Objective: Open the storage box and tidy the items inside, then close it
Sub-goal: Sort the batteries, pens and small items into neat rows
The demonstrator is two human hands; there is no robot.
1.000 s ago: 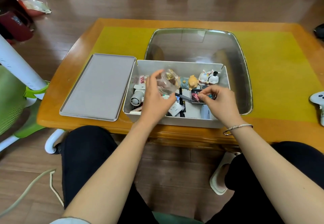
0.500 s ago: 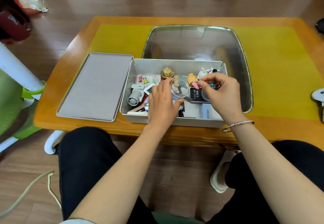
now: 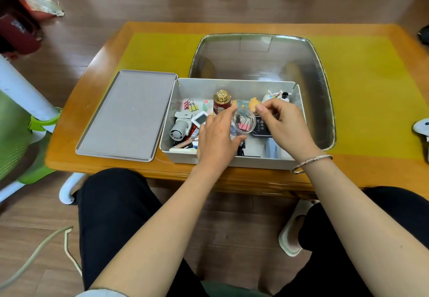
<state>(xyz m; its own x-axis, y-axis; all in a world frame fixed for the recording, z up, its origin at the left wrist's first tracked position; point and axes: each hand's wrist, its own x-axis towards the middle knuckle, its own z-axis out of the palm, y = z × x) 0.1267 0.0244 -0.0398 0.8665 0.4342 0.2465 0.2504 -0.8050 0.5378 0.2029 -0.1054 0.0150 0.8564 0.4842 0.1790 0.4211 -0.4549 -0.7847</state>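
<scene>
The grey storage box (image 3: 232, 162) stands open at the table's near edge, and its flat lid (image 3: 130, 115) lies to its left. My left hand (image 3: 216, 138) holds a small clear cup (image 3: 243, 122) over the middle of the box, and a pink binder clip lies in the cup. Just right of the cup's rim, my right hand (image 3: 285, 127) hovers with loosely curled fingers and holds nothing visible. Inside the box are a red bottle with a gold cap (image 3: 221, 102), loose binder clips (image 3: 190, 106), a small white fan (image 3: 180, 128), little figures (image 3: 276, 95), pens and cards.
A large shiny metal tray (image 3: 260, 57) sits behind the box on the yellow mat (image 3: 371, 87). A white controller (image 3: 421, 127) lies at the table's right edge. A green and white chair (image 3: 14, 134) stands on the left. A slipper (image 3: 290, 234) is under the table.
My right hand carried a pink clip from the box floor up to the cup and let go of it; the clip now lies in the cup. My left hand lowered the cup.
</scene>
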